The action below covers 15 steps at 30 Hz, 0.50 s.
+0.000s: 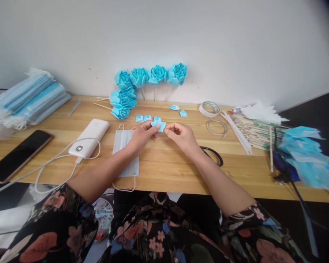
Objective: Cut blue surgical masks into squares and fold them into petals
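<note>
My left hand (142, 136) pinches a small folded light-blue petal piece (160, 126) over the wooden table (167, 164). My right hand (181, 134) is closed in a pinch just right of the piece, fingertips close to it; whether it grips anything I cannot make out. A flat white face mask (123, 146) lies under my left wrist. Several folded blue pieces (143, 118) sit just beyond my hands, two more (178, 110) farther back. Finished blue mask flowers (150, 76) on sticks lean against the wall.
A stack of blue masks (30, 98) is at the far left, with a phone (19, 155) and a white power bank (89, 138) with cable. Tape rolls (210, 108), black scissors (215, 155), a bundle of sticks (252, 131) and blue scraps (307, 153) lie at right.
</note>
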Available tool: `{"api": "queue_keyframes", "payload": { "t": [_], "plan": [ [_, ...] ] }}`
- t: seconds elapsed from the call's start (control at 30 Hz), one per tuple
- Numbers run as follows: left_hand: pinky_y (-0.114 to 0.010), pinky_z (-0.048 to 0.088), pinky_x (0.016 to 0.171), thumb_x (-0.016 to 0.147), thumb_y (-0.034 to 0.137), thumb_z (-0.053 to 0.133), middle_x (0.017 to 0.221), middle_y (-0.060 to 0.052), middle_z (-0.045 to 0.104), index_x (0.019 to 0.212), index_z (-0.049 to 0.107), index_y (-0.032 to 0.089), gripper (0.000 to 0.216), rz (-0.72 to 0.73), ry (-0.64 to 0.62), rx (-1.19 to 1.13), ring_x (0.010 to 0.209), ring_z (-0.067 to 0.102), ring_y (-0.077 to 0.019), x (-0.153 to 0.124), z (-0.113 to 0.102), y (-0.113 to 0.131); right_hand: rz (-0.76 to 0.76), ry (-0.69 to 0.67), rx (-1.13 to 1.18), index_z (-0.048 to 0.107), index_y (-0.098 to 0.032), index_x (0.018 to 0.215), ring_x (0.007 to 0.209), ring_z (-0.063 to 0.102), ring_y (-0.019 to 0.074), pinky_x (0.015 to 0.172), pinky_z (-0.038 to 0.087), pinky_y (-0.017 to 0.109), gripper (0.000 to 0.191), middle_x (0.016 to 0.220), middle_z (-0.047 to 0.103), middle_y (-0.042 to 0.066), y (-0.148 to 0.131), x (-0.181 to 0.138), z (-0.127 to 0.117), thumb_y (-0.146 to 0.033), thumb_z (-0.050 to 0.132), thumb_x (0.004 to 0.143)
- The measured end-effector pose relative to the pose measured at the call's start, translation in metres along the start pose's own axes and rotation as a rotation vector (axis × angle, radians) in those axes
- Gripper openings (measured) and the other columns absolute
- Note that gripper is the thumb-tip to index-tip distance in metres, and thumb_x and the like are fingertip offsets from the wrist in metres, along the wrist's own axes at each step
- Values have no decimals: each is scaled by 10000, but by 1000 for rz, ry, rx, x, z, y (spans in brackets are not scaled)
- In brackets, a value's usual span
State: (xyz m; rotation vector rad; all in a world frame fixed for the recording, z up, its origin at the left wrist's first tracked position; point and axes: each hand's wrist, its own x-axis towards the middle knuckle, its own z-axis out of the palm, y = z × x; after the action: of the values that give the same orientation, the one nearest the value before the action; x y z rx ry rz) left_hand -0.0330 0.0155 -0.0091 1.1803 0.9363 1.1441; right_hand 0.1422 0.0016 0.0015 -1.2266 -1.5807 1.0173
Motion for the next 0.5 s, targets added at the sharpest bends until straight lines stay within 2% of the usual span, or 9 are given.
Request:
{"api": "queue_keyframes", "payload": {
  "t": [0.5],
  "plan": [
    [-242, 408, 561, 767, 427, 711, 585, 24, 557, 702, 599, 175, 284, 35, -9, 102, 549, 474, -94, -4, 4, 3, 30, -12, 74, 583, -211, 731, 606, 463, 116, 584, 368, 272, 183, 657, 546, -33, 7, 2, 4, -367, 667, 777]
  ]
}}
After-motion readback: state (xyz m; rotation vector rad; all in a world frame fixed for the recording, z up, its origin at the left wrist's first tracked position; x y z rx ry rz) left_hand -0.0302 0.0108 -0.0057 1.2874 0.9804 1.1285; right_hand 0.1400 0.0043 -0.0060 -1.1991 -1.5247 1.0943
